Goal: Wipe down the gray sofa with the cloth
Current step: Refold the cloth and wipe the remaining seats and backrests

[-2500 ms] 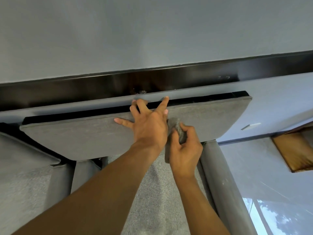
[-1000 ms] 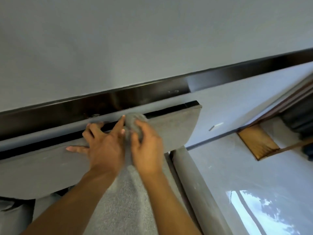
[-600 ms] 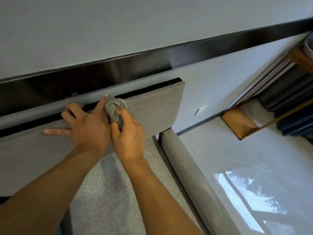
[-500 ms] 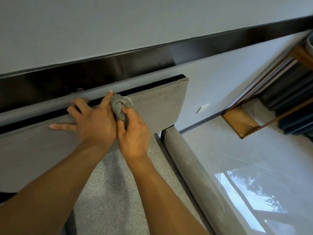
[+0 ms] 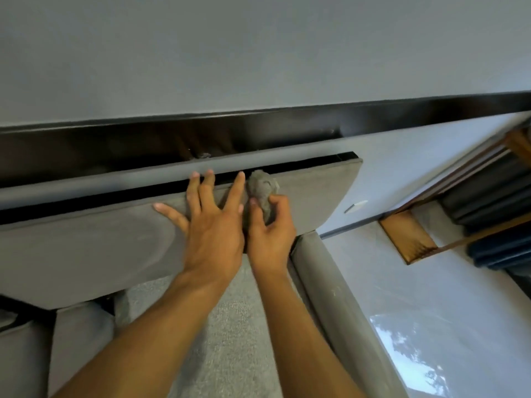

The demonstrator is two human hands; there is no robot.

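The gray sofa fills the lower left of the head view, with its back cushion standing against the wall and the seat below. My left hand lies flat on the cushion's top edge, fingers spread and straight. Just to its right, my right hand grips a bunched gray cloth and presses it against the cushion near its upper edge. Both forearms reach up from the bottom of the frame.
A rounded gray armrest bounds the seat on the right. Behind the cushion run a dark glossy wall strip and a gray wall. A shiny pale floor and a wooden piece lie to the right.
My left fingers have straightened from a curl over the cushion's top edge. The cloth stays in my right hand near the upper edge. The view has swung back left.
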